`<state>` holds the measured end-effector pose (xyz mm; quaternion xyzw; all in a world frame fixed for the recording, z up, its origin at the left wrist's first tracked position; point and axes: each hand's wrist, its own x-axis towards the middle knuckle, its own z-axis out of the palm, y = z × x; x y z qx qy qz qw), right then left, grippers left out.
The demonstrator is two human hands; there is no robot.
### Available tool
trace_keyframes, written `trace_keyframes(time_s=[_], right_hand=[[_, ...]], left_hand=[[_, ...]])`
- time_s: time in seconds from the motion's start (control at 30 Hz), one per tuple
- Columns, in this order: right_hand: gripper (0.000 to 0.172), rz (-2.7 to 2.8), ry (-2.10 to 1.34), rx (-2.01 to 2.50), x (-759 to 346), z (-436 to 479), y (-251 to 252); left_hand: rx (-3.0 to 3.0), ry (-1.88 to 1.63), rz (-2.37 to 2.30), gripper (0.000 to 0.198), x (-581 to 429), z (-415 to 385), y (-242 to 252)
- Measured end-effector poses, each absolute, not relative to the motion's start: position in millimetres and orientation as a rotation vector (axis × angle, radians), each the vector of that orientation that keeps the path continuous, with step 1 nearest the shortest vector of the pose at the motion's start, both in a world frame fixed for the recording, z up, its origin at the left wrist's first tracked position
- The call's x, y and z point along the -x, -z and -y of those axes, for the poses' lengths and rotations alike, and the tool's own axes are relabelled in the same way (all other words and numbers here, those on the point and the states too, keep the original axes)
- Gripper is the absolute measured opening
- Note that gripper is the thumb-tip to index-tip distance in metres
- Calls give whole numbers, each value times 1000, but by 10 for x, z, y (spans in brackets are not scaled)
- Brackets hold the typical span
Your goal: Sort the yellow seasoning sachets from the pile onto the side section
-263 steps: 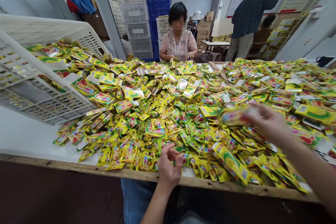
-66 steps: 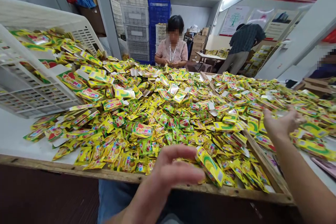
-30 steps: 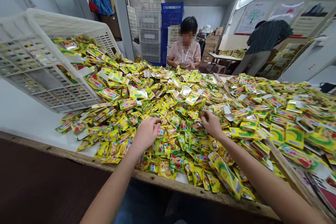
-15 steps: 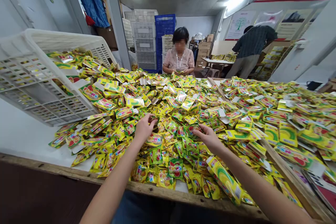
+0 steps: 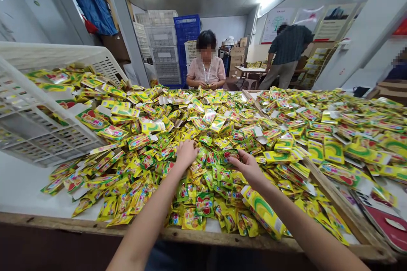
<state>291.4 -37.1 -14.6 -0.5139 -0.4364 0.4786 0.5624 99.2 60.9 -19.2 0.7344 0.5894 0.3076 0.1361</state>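
Note:
A heap of small glossy sachets, yellow ones and green ones with red fruit pictures, covers the table in front of me. My left hand (image 5: 187,153) rests palm down on the heap, its fingers reaching forward over the sachets and slightly apart; their tips are partly hidden. To the right, my right hand (image 5: 249,166) pinches a green and red sachet (image 5: 230,154) between thumb and fingers, just above other green sachets (image 5: 222,174). Near my right forearm lies a long yellow carton (image 5: 263,211). Flattened, open-ended yellow cartons (image 5: 124,111) are mixed in beyond my left hand.
A white plastic crate (image 5: 47,135) lies tipped at the left, spilling cartons. A wooden strip (image 5: 333,203) divides the table at the right, with more cartons (image 5: 333,150) beyond. Across the table sits a person (image 5: 207,67); another person (image 5: 288,55) stands bent over at the back right.
My left hand has moved right and turned palm down over the heap. My right hand stays on the green sachet. The view has swung slightly right.

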Motion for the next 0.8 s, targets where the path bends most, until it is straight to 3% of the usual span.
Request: trace_keyframes(time_s=[0.13, 0.2, 0.3, 0.5, 0.63, 0.73, 0.8], right_hand=[[41, 943, -1144, 1174, -2967, 410, 145], [43, 905, -1163, 1143, -2938, 393, 154], [41, 859, -1218, 1084, -2827, 381, 153], [38, 792, -1351, 970, -2789, 507, 141], [45, 682, -1249, 973, -3021, 517, 190], [43, 577, -1034, 988, -3194, 456, 246], [41, 565, -920, 1016, -3271, 414, 288]], left_hand=[[-1952, -1143, -1537, 6, -948, -507, 99], [-1842, -1221, -1422, 16, -985, -360, 46], [-1730, -1212, -1224, 29, -1171, -98, 39], [-1711, -1105, -1082, 35, -1541, 184, 157], [-1842, -955, -1168, 35, -1589, -194, 14], [-1814, -1030, -1495, 28, -1606, -786, -152], [-1725, -1044, -1742, 41, -1633, -1159, -199]])
